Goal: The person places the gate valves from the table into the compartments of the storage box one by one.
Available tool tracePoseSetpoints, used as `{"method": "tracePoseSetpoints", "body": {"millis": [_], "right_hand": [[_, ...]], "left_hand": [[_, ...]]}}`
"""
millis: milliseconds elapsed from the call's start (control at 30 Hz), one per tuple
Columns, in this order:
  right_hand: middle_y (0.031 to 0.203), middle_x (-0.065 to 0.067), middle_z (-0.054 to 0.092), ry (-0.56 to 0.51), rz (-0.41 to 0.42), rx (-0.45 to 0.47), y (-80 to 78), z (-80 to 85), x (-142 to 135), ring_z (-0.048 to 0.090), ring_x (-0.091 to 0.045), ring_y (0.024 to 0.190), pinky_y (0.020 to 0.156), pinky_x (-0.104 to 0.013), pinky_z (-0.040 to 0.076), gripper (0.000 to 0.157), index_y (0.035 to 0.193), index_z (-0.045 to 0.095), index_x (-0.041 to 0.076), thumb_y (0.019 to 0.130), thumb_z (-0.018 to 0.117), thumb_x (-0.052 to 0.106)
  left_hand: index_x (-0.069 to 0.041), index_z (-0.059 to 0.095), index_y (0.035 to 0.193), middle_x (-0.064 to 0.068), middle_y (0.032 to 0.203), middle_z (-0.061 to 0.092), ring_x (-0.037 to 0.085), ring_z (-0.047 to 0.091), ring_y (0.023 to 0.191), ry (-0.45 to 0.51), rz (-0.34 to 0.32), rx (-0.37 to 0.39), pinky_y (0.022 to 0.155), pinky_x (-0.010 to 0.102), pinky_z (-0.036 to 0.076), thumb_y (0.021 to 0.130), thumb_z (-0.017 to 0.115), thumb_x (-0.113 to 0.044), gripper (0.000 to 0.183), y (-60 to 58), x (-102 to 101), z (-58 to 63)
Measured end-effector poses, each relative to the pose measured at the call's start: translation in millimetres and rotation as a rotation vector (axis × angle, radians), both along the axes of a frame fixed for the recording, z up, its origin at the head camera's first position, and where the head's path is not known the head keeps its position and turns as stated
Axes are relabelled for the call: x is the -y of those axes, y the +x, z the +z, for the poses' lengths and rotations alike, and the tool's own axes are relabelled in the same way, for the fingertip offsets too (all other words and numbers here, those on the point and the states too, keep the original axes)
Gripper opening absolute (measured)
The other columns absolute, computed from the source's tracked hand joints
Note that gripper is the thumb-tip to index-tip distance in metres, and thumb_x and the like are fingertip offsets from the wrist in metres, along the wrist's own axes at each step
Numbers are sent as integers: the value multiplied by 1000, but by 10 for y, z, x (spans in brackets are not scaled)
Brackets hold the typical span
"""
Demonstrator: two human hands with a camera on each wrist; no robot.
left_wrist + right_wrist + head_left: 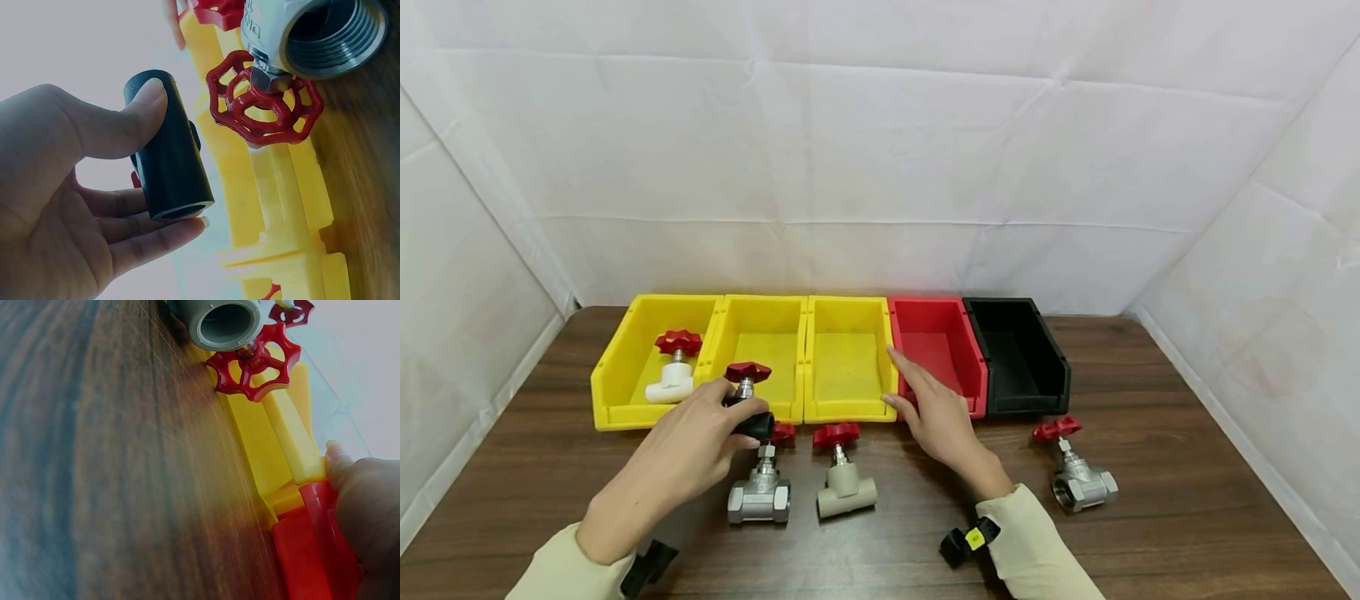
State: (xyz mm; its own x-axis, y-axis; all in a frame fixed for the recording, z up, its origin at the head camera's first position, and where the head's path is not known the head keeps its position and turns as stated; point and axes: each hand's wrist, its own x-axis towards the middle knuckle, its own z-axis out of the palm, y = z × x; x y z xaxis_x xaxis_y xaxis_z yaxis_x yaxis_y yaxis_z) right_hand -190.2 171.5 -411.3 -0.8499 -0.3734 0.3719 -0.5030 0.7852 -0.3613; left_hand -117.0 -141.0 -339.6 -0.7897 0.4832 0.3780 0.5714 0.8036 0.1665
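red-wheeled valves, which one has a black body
The red-wheeled black T-shaped valve held in the left hand. The white T-shaped valve, beige T-shaped valve, left silver metal valve and right silver metal valve all have paler bodies.

brown wood-grain table [1180, 467] | creased white sheeting [880, 150] behind and on both sides

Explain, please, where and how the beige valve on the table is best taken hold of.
The beige valve is probably best gripped round its tube, coming from above and the near side. The tube is plain, round and lies crosswise with its near side uncovered, while the red wheel points away, towards the yellow bins, where there seems less room.
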Motion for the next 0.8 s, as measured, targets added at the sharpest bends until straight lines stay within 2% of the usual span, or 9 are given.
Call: {"method": "tracePoseSetpoints", "body": {"millis": [133, 267, 500, 800], "right_hand": [[139, -6, 51, 0, 1, -4, 2, 1, 5, 56, -25, 116, 84, -46, 50, 71, 152, 28, 29, 91, 65, 36], [139, -6, 51, -3, 3, -6, 4, 3, 3, 56, -25, 116, 85, -46, 50, 71, 152, 28, 29, 91, 66, 35], [138, -5, 52, -9, -1, -13, 13, -8, -8, 57, -25, 114, 83, -46, 50, 72, 151, 29, 29, 90, 67, 34], [138, -5, 52, -10, 7, -16, 2, -18, 1, 57, -25, 114, 84, -45, 50, 73, 152, 28, 30, 90, 66, 34]], "left_hand": [[-13, 70, 104, 4, 77, 45, 16, 37, 61, 1, 2, 9, 54, 28, 36, 75, 82, -9, 31, -75, -28, 0], [-11, 70, 105, 5, 77, 47, 17, 38, 61, -6, 1, 19, 54, 28, 36, 76, 80, -4, 32, -170, -53, -22], [-10, 69, 105, 8, 77, 47, 20, 40, 63, -14, 31, 50, 54, 29, 37, 78, 80, -11, 30, -339, -117, -44], [-8, 68, 107, 11, 78, 49, 23, 42, 65, -29, 88, 101, 52, 30, 39, 79, 79, -11, 30, -501, -176, -24]]}}
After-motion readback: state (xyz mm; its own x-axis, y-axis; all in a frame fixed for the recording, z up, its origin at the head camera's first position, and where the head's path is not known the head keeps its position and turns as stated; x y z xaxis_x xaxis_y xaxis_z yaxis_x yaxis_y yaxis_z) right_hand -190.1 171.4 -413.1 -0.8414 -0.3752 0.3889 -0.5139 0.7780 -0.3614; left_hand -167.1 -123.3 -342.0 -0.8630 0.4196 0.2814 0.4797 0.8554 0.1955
